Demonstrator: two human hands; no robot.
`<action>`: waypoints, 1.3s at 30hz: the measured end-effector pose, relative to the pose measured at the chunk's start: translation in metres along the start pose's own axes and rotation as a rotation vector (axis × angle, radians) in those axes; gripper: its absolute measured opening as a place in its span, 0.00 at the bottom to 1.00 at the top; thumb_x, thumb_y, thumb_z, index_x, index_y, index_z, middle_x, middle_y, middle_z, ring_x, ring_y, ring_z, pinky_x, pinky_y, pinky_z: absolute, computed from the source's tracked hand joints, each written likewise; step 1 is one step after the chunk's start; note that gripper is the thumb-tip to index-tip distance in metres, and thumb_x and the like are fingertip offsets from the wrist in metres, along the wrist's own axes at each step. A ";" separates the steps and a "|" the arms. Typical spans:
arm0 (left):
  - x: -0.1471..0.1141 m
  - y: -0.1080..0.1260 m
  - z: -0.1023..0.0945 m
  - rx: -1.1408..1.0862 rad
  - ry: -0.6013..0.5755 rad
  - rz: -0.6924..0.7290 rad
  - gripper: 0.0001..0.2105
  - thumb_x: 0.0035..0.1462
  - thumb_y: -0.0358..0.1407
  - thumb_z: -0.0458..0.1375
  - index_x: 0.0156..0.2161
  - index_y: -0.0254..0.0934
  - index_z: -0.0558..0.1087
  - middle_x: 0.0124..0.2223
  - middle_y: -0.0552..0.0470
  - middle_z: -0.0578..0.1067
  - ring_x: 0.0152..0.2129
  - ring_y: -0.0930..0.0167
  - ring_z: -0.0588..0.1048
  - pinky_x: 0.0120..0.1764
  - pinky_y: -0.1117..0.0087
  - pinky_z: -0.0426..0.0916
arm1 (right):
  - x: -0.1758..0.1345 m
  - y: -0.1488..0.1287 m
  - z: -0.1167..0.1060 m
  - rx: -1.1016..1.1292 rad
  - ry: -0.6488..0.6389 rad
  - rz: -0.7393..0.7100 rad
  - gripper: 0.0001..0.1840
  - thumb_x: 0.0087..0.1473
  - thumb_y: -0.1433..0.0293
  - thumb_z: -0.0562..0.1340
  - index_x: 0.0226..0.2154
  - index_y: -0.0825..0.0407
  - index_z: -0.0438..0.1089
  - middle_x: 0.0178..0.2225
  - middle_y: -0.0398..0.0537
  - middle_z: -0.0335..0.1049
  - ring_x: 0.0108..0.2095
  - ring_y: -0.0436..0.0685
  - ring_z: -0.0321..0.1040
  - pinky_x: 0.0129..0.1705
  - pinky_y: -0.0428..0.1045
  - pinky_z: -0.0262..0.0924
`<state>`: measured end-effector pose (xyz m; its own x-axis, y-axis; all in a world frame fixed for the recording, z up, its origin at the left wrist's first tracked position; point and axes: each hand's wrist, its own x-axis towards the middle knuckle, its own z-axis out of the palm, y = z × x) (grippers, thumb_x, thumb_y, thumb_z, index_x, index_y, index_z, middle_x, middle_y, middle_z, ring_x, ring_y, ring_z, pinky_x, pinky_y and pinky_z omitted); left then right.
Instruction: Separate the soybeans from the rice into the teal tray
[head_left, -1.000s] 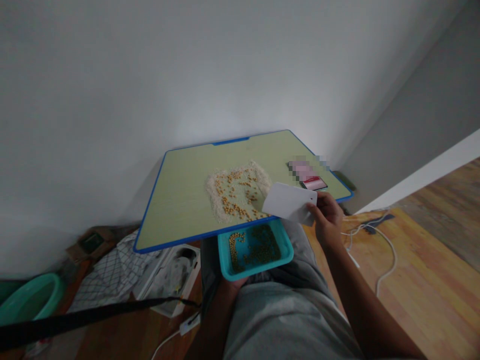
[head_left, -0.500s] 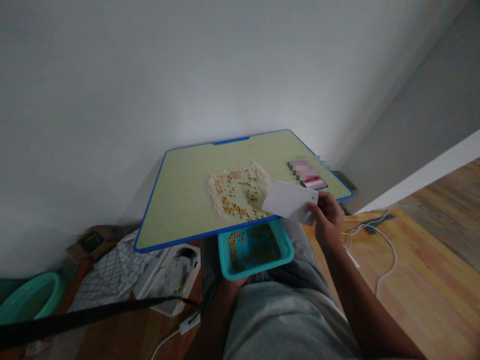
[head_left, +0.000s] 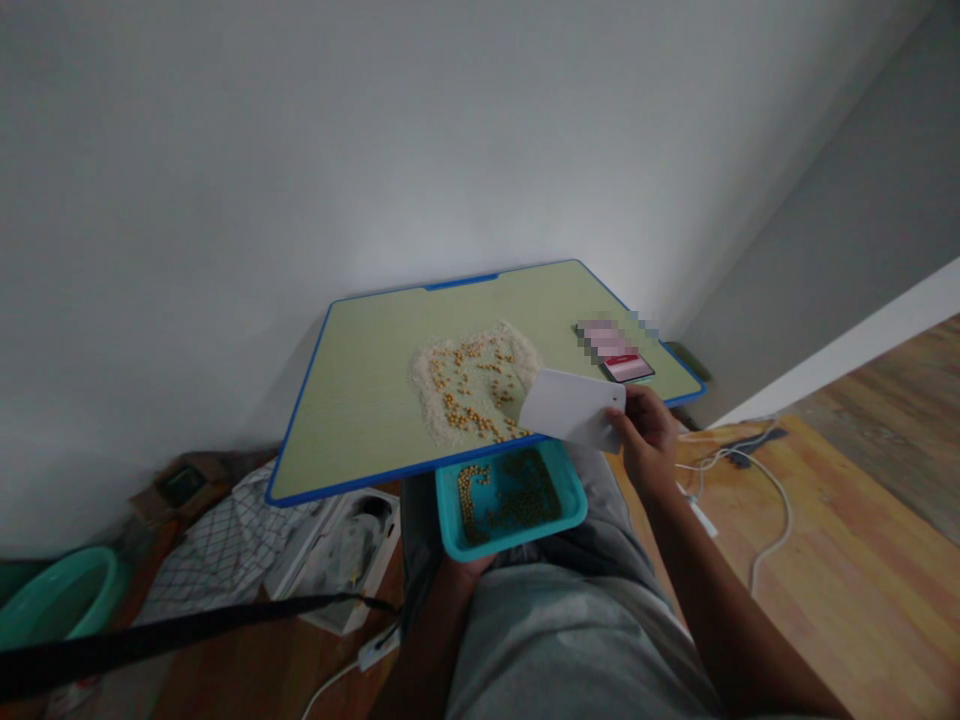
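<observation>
The right hand [head_left: 651, 440] pinches a flat white scraper card [head_left: 571, 409] by its right end, fingers closed on it, with the card's far edge meeting the near right corner of the pile. The left hand [head_left: 466, 566] is mostly hidden under the teal tray [head_left: 511, 494]; it seems to prop the tray from below, but its grip cannot be told. The tray sits just under the near edge of the surface [head_left: 360, 400] and already holds yellow beans.

The mixed heap of rice and beans [head_left: 474, 384] lies mid-surface, close to that edge. To sweep cleanly, the card's long edge should stay flat on the surface and pull in short strokes toward the tray, which should stay tucked tight beneath the lip so nothing drops past it.

The right forearm reaches forward from the lower right, wrist slightly bent, the card tilted leftward. A phone [head_left: 628, 366] lies near the right edge.
</observation>
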<state>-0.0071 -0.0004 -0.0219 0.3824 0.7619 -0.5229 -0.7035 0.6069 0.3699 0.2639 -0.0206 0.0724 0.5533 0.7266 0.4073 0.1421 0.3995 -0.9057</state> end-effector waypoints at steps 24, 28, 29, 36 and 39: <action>-0.004 0.002 0.008 0.006 0.036 0.023 0.25 0.59 0.48 0.37 0.41 0.47 0.77 0.45 0.52 0.81 0.64 0.62 0.56 0.66 0.51 0.45 | -0.001 -0.006 0.007 0.048 -0.048 0.037 0.19 0.57 0.51 0.78 0.41 0.45 0.79 0.32 0.45 0.77 0.30 0.57 0.69 0.30 0.49 0.63; -0.008 0.005 0.016 -0.026 0.055 0.002 0.25 0.59 0.47 0.38 0.40 0.46 0.77 0.43 0.51 0.81 0.64 0.63 0.57 0.66 0.52 0.44 | -0.002 -0.006 0.007 0.059 -0.042 0.030 0.19 0.58 0.51 0.78 0.41 0.45 0.79 0.33 0.45 0.78 0.30 0.56 0.69 0.30 0.48 0.62; -0.008 0.005 0.016 -0.020 0.042 0.021 0.25 0.59 0.46 0.37 0.39 0.45 0.77 0.42 0.50 0.82 0.63 0.63 0.58 0.66 0.52 0.44 | -0.002 -0.006 0.008 0.054 -0.042 0.028 0.19 0.58 0.51 0.78 0.41 0.46 0.79 0.32 0.44 0.78 0.30 0.55 0.69 0.29 0.48 0.62; -0.007 0.002 0.014 -0.048 0.061 -0.023 0.23 0.58 0.47 0.37 0.44 0.49 0.74 0.41 0.51 0.82 0.60 0.65 0.63 0.65 0.50 0.49 | -0.003 -0.006 0.012 0.027 -0.051 -0.003 0.23 0.59 0.47 0.78 0.41 0.46 0.78 0.32 0.44 0.77 0.29 0.55 0.70 0.29 0.48 0.63; -0.009 0.003 0.019 -0.012 0.057 -0.007 0.24 0.58 0.46 0.36 0.43 0.48 0.75 0.40 0.51 0.82 0.59 0.64 0.64 0.64 0.50 0.53 | -0.003 -0.005 0.013 0.006 -0.070 -0.003 0.22 0.60 0.47 0.77 0.42 0.46 0.79 0.33 0.45 0.78 0.30 0.56 0.71 0.31 0.48 0.64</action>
<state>-0.0012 -0.0016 -0.0012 0.3527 0.7433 -0.5684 -0.7084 0.6090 0.3569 0.2507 -0.0177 0.0771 0.4940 0.7627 0.4175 0.1389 0.4048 -0.9038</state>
